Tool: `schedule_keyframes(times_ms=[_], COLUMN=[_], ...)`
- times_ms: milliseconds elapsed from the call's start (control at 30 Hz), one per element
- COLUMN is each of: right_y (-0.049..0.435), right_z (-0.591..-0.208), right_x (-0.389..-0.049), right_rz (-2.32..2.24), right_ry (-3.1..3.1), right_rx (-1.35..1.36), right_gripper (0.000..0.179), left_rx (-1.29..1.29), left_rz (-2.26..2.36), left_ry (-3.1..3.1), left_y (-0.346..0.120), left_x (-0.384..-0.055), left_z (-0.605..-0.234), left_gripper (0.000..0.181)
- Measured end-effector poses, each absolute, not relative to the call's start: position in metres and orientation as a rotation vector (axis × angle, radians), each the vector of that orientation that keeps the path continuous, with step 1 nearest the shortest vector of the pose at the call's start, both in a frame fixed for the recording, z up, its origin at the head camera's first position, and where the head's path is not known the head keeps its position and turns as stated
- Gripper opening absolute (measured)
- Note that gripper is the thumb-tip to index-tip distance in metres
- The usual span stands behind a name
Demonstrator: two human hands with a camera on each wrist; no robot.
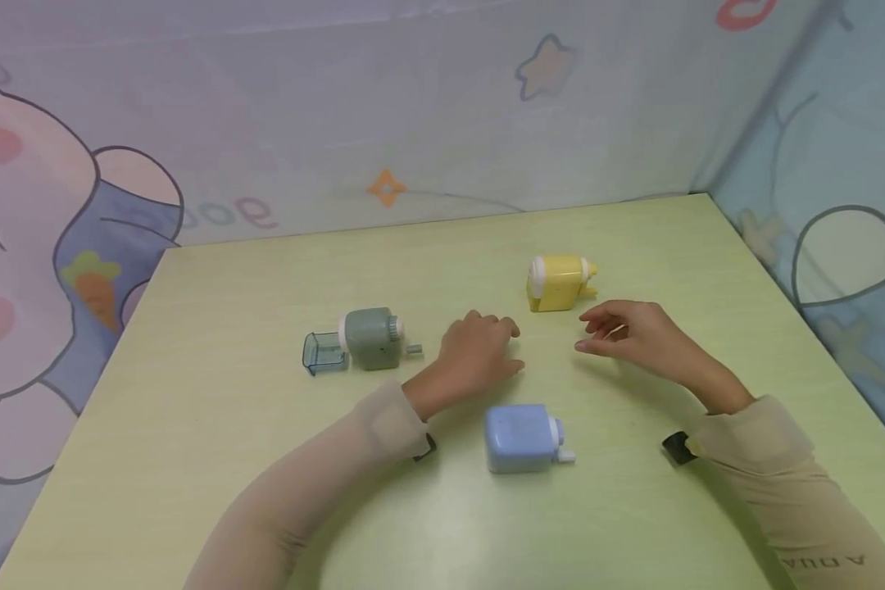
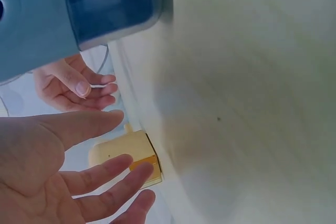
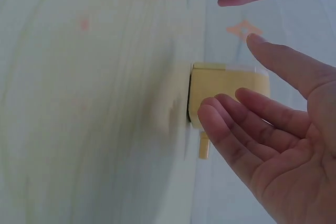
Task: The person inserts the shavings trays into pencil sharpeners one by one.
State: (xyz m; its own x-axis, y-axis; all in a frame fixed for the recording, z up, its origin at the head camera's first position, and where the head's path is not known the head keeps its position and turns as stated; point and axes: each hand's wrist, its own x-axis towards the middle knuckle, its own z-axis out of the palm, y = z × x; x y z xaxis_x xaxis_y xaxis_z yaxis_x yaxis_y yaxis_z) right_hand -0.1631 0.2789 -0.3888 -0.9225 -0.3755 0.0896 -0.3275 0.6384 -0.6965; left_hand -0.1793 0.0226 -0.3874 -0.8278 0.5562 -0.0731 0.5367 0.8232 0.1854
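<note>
A yellow pencil sharpener [image 1: 556, 283] with a crank stands toward the back right of the table. My right hand [image 1: 637, 336] hovers just in front of it and to its right, fingers loosely bent and holding nothing. In the middle, my left hand [image 1: 478, 351] is held above the table with thumb and fingers apart, also without anything in it. Left of that hand stands a grey-green pencil sharpener [image 1: 369, 338], its clear shavings drawer [image 1: 324, 352] pulled out. A blue pencil sharpener [image 1: 519, 438] sits nearer me, between my forearms; part of it looms close in the left wrist view.
The light wood-patterned table [image 1: 214, 328] ends at a cartoon-printed cloth [image 1: 302, 115] behind it, with more printed cloth on both sides. Black straps or devices show under both sleeve cuffs.
</note>
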Motion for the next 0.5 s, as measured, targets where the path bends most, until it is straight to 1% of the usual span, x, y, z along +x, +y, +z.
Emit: schedule_keyframes(times_ms=[500], right_y=[0.244], right_z=[-0.388], right_x=[-0.176], right_rz=[-1.244], right_ry=[2.689], right_rx=[-0.748], right_gripper=[0.037], left_rx=[0.926], left_rz=[0.168], left_ry=[2.922], left_y=[-0.014], left_x=[-0.158], left_z=[-0.381], left_gripper=[0.045])
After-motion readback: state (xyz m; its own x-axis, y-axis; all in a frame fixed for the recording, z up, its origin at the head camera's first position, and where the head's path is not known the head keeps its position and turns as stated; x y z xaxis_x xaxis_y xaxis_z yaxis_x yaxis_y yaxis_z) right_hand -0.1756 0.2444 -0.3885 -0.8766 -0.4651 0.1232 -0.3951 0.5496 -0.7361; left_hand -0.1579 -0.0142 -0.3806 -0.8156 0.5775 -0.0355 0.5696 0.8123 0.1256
